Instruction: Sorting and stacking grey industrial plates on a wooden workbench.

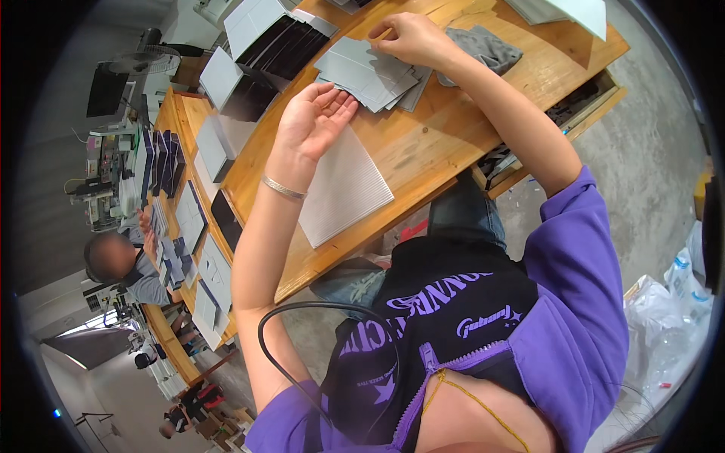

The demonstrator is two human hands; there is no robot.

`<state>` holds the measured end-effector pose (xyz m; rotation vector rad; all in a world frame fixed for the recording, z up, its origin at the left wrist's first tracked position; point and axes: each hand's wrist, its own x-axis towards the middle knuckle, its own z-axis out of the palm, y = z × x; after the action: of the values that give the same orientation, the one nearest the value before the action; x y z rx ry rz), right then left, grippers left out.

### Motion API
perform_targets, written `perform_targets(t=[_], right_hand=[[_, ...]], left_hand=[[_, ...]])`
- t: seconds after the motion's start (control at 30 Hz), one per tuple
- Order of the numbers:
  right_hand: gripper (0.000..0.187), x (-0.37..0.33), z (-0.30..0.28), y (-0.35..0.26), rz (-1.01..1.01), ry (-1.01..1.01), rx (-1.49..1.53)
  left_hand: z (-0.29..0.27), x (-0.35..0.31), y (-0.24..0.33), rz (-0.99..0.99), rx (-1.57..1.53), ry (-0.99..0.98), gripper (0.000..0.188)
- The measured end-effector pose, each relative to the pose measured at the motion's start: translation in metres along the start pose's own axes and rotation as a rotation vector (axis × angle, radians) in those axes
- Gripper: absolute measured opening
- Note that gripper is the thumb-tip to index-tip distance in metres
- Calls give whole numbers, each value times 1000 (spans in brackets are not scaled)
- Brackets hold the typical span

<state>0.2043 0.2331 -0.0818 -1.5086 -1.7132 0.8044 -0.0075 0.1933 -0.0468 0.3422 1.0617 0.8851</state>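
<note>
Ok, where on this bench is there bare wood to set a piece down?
Bare wood lies right of the ribbed white sheet, below the grey card stack, toward the table edge. It is crowded around the stack, where the right hand rests, left hand beside.

A pale grey flat card sheet with fine ribbed lines (343, 189) lies on the honey-brown wooden tabletop (438, 143). The fanned stack of flat blue-grey card pieces (370, 73) is plain, the crumpled cloth rag (483, 49) darker grey. A thin silver bangle (283, 188) shines beside a purple fabric sleeve (578, 302).
</note>
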Motion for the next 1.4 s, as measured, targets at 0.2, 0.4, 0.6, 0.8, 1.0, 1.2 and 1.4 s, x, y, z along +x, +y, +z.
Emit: perform_targets(t=[0.2,0.4,0.6,0.8,1.0,1.2,1.4], right_hand=[[29,3,7,10,-177,135,-101],[32,10,16,17,-201,96,3],[31,1,19,12,-376,53,-225],[32,-4,14,11,-447,53,-258],[23,-87,-18,-5,-331,98,-261],[20,-120,-60,42,-379,372,-621],[21,-205,-39,10,114,270,239]], left_hand=[[3,-11,8,-16,166,-49,23],[11,-20,4,43,160,-85,28],[3,-29,10,-32,145,-153,47],[-21,24,21,837,1390,-18,50],[-14,52,9,974,1872,87,63],[1,62,-1,1009,1838,74,63],[6,51,-16,966,1695,-36,64]])
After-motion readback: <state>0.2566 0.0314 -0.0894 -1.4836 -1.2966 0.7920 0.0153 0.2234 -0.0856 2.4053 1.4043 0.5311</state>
